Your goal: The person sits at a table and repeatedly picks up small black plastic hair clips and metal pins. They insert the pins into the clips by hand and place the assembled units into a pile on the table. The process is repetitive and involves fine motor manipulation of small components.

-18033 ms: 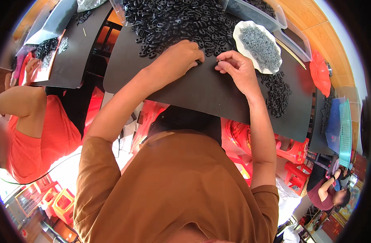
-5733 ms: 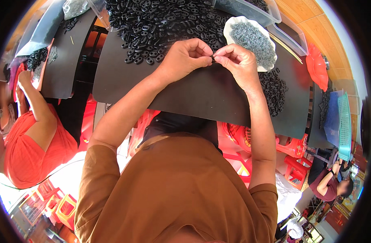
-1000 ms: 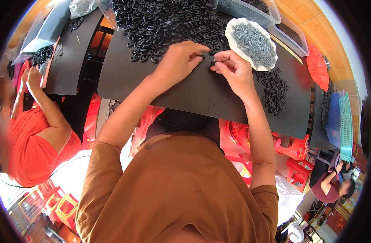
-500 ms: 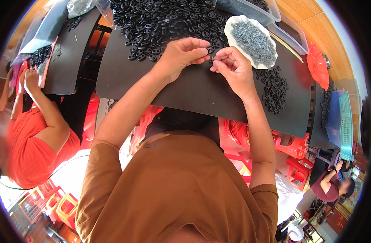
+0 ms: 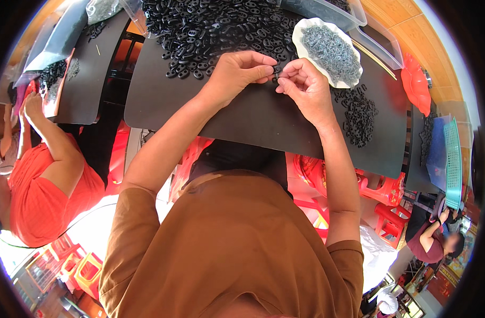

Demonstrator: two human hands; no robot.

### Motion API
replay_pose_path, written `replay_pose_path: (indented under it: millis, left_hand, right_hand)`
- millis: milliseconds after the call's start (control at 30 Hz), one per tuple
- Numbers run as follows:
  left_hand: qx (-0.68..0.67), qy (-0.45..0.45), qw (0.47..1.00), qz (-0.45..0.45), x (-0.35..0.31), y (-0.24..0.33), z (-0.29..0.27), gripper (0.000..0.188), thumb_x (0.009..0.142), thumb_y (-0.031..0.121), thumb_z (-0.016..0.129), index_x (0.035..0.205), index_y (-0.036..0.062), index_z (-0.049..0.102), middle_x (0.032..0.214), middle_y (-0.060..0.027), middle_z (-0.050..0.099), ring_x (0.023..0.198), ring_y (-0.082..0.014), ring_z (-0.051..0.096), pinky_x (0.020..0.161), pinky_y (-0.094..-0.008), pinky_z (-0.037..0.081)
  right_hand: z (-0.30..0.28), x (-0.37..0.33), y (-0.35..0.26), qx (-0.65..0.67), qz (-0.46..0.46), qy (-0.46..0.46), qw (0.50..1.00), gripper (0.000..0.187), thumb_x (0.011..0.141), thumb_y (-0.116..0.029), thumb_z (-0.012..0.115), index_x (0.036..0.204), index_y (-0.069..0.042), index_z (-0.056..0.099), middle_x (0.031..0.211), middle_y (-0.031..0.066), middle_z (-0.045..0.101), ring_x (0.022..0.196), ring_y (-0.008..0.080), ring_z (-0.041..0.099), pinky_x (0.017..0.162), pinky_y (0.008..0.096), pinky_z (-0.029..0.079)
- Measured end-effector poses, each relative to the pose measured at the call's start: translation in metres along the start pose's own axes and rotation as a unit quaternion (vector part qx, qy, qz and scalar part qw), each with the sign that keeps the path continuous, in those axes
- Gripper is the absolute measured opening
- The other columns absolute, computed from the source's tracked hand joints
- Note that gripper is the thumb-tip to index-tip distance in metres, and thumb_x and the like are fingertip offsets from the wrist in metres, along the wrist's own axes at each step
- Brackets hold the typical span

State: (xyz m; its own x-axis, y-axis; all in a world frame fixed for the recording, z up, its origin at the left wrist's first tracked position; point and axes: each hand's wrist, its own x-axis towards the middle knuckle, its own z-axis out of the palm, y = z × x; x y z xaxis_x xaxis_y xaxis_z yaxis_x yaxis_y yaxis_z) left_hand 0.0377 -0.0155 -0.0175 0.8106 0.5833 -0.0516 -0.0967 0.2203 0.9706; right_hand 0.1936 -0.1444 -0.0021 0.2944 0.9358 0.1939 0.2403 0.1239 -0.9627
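Left hand [image 5: 233,77] and right hand [image 5: 309,91], as I view them remotely through the head camera, meet fingertip to fingertip above the dark table [image 5: 221,117]. The right thumb and fingers form a narrow pinch on a small dark piece [image 5: 276,78], which lies between the two hands. The left thumb and forefinger are nearly closed beside it; I cannot tell whether they grip anything. Far side, centre and left: a broad pile of black oval pieces [image 5: 216,37], many with holes. Far right, just beyond the right hand: a white scalloped dish [image 5: 298,45] filled with small grey translucent parts [image 5: 331,54]. Nearer, to the right of the right wrist: a loose heap of smaller black parts [image 5: 360,119]. Beyond the dish I see a clear plastic bin [image 5: 327,17]; farther right, a red scalloped dish [image 5: 416,87]. Left: a co-worker in red [image 5: 46,191] at another table [image 5: 83,90].
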Motion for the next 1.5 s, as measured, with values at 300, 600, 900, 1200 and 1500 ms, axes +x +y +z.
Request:
replay_pose_path:
  millis: [300, 600, 900, 1200, 1500]
  left_hand:
    - [0.129, 0.018, 0.991, 0.039, -0.003, 0.003, 0.002, 0.019, 0.09, 0.007, 0.07, 0.107, 0.001, 0.072, 0.09, -0.0031, 0.072, 0.082, -0.0072, 0.065, 0.077, -0.0213, 0.053]
    - [0.165, 0.014, 0.985, 0.05, -0.005, 0.003, 0.004, 0.018, 0.09, 0.008, 0.07, 0.107, 0.0016, 0.072, 0.089, -0.0019, 0.072, 0.08, -0.0053, 0.063, 0.073, -0.0208, 0.052]
    - [0.252, 0.007, 0.961, 0.111, -0.007, -0.001, 0.006, 0.014, 0.089, 0.006, 0.069, 0.102, 0.0006, 0.073, 0.088, -0.0027, 0.073, 0.078, -0.0072, 0.066, 0.071, -0.0225, 0.055]
    - [0.317, 0.01, 0.938, 0.138, -0.01, 0.005, 0.007, 0.016, 0.085, 0.004, 0.07, 0.101, 0.003, 0.073, 0.086, -0.007, 0.074, 0.075, -0.0108, 0.07, 0.07, -0.0255, 0.056]
    - [0.312, 0.015, 0.934, 0.172, -0.008, -0.001, 0.004, 0.012, 0.083, 0.003, 0.071, 0.095, 0.003, 0.074, 0.081, -0.005, 0.072, 0.07, -0.0091, 0.066, 0.065, -0.0245, 0.054]
  right_hand:
    - [0.001, 0.0, 0.004, -0.067, -0.012, 0.004, 0.998, 0.017, 0.084, 0.003, 0.07, 0.096, -0.001, 0.059, 0.085, 0.0052, 0.069, 0.072, 0.01, 0.069, 0.063, 0.0224, 0.054]
    - [0.001, 0.0, 0.001, -0.097, -0.019, 0.009, 0.995, 0.018, 0.083, 0.004, 0.071, 0.096, -0.002, 0.06, 0.084, 0.0049, 0.07, 0.072, 0.0092, 0.069, 0.063, 0.0217, 0.053]
    - [0.005, -0.001, 0.004, -0.177, -0.037, 0.018, 0.983, 0.022, 0.078, 0.005, 0.074, 0.093, -0.003, 0.061, 0.083, 0.0045, 0.069, 0.074, 0.0111, 0.068, 0.062, 0.0239, 0.051]
    - [0.006, -0.003, 0.007, -0.221, -0.073, 0.019, 0.972, 0.025, 0.076, 0.005, 0.074, 0.096, -0.006, 0.063, 0.082, 0.0042, 0.067, 0.073, 0.0137, 0.065, 0.061, 0.0265, 0.05]
    - [0.007, -0.005, 0.007, -0.249, -0.111, 0.028, 0.962, 0.025, 0.076, 0.004, 0.074, 0.096, -0.007, 0.064, 0.083, 0.0056, 0.065, 0.073, 0.0162, 0.066, 0.062, 0.0277, 0.053]
